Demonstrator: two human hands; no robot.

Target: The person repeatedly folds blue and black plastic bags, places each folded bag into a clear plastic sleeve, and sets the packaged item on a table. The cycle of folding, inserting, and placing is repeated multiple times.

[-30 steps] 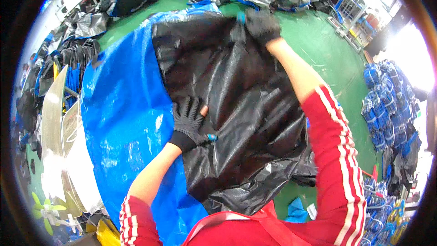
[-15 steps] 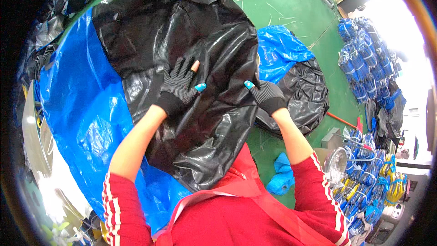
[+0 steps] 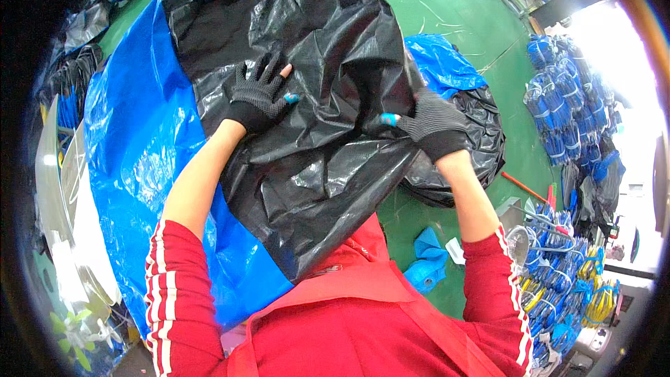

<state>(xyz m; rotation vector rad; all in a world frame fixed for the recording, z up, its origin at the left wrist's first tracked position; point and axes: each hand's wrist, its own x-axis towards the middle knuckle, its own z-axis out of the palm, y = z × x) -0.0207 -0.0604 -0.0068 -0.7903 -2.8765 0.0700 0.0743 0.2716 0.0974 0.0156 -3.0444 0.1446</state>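
A large plastic sheet [image 3: 328, 105], black with a blue section [image 3: 139, 153] on its left, spreads out in front of me, wrinkled and glossy. My left hand [image 3: 259, 96], in a grey-and-black knit glove with bare fingertips, lies on the black part with its fingers spread. At the sheet's right edge, my right hand [image 3: 434, 126] in a matching glove is closed on the black plastic, its fingers partly hidden and slightly blurred. Blue tape wraps both thumbs. Creases run from the right hand across the sheet.
A second black-and-blue plastic piece [image 3: 481, 122] lies beyond my right hand on the green floor [image 3: 460, 0]. A blue roll [image 3: 424, 276] sits near my right elbow. Bundled blue items [image 3: 569, 105] stand at right, near a red rod [image 3: 523, 187]. Pale curved sheets [image 3: 59, 188] stand at left.
My right hand has moved right and away from me, drawing the sheet's edge along and creasing it. My left hand has slid farther away and slightly left. The blue section has shifted right.
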